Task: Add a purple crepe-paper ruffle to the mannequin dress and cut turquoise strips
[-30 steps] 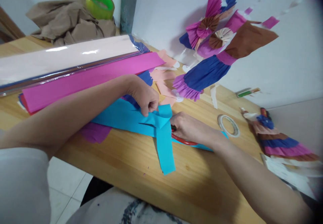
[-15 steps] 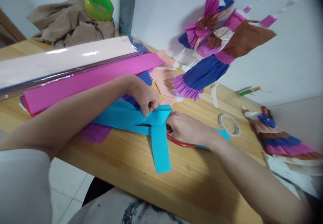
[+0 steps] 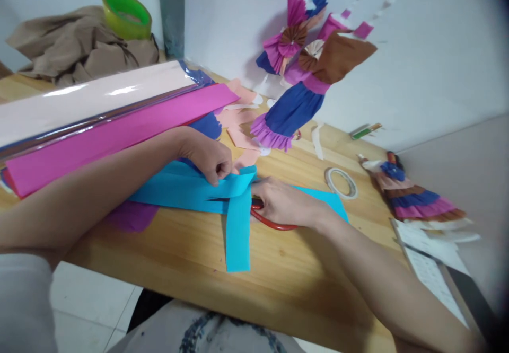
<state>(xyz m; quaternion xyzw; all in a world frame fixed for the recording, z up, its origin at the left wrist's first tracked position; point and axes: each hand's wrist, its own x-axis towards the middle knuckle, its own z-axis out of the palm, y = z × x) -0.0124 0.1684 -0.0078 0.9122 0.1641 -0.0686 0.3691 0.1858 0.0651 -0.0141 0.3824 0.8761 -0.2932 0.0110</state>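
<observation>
My right hand (image 3: 278, 202) is closed round the red handles of a pair of scissors (image 3: 274, 224). Their dark blades point left, partly over and partly behind the turquoise crepe paper (image 3: 178, 188). From the cut, a strip of the same paper (image 3: 238, 239) hangs toward the table's front edge. My left hand (image 3: 210, 157) is closed in a pinch on the upper edge of the turquoise paper, just left of the folded-up part. More turquoise paper shows to the right, behind my right wrist. A purple paper piece (image 3: 133, 216) lies partly under the sheet.
Pink paper (image 3: 131, 128) and a wrapped pale roll (image 3: 99, 96) lie behind my left arm. Paper dresses (image 3: 296, 106) stand by the wall, another (image 3: 421, 194) lies at right. A tape ring (image 3: 341, 183), a notebook (image 3: 431, 268), a green tape roll (image 3: 126, 14) and brown cloth (image 3: 79, 43) are around.
The view has shifted, so most things sit further left. Both hands keep their holds on the paper and scissors, with the blades still at the turquoise sheet.
</observation>
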